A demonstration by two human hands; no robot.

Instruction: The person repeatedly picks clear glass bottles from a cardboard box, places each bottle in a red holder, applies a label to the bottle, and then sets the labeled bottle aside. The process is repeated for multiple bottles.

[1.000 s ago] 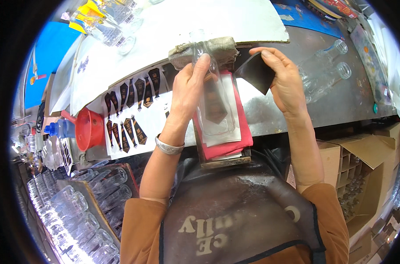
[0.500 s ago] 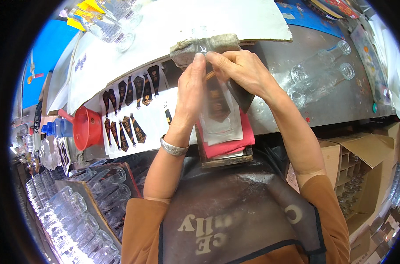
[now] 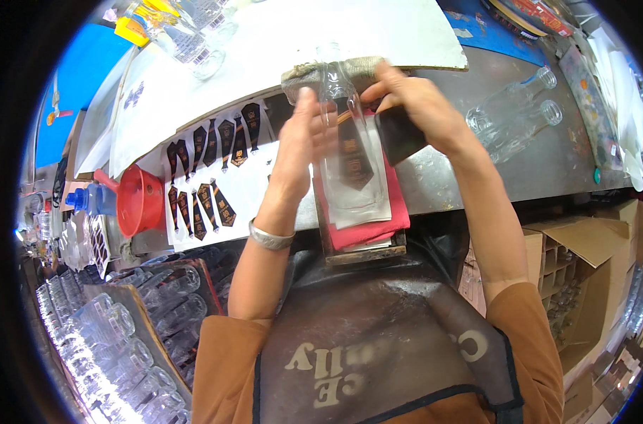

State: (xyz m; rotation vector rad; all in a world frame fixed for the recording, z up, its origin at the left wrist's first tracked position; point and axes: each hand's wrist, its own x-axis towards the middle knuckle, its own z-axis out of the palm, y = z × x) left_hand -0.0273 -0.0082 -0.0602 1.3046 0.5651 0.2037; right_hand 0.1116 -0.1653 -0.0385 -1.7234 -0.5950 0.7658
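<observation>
A clear bottle point(image 3: 360, 201) lies on layers of white and pink cloth point(image 3: 378, 233), neck toward 12 o'clock over a rolled cloth point(image 3: 369, 71), a black tie decal point(image 3: 354, 169) showing on its body. At 10 o'clock the left hand point(image 3: 298, 141) is loosely spread, blurred; I cannot tell whether it touches. At 1 o'clock the right hand point(image 3: 427, 109) holds a dark flat piece point(image 3: 400, 136). Farther out, tie-shaped pieces point(image 3: 226, 138) lie at 9 o'clock, glass bottles point(image 3: 516, 133) on the bench point(image 3: 438, 187) at 2 o'clock

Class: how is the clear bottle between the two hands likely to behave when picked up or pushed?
The clear bottle looks like glass, so it is probably rigid and breakable. Its glossy surface may slip. Its neck rests on rolled cloth, so a push might unsettle it.
</observation>
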